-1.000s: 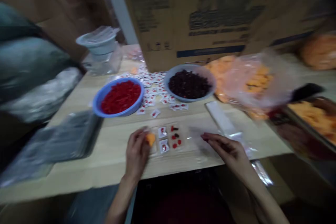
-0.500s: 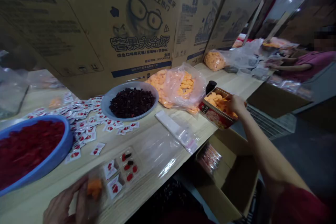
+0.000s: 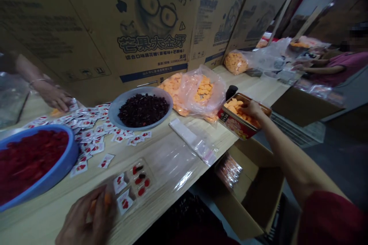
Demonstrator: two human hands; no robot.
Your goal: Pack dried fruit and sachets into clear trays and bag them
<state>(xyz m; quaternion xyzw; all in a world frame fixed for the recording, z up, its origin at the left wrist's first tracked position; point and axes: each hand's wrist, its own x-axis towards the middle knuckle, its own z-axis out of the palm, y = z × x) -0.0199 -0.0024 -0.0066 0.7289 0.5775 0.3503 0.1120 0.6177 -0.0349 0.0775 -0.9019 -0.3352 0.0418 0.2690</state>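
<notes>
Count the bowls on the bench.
2: a blue bowl of red fruit at far left, a grey bowl of dark berries to its right. Others may be out of view.

**A:** What's new at the upper left of the frame?

**B:** A co-worker's hand (image 3: pixel 53 97), a bracelet (image 3: pixel 37 81) on the wrist, has come in over the sachets (image 3: pixel 86 124) at the far end of the bench (image 3: pixel 43 214). It wasn't showing earlier.

**A:** And the right-hand grip (image 3: pixel 248 110)?

**B:** A second ago it lay on the bench. Now it has reached into the tin (image 3: pixel 234 124), fingers (image 3: pixel 240 108) down among the mango pieces (image 3: pixel 232 105).

**A:** The left-hand grip (image 3: pixel 86 214)?

**B:** It has moved closer to the clear tray (image 3: pixel 133 183), and the orange piece (image 3: pixel 107 199) is now mostly hidden by its fingers.
</notes>
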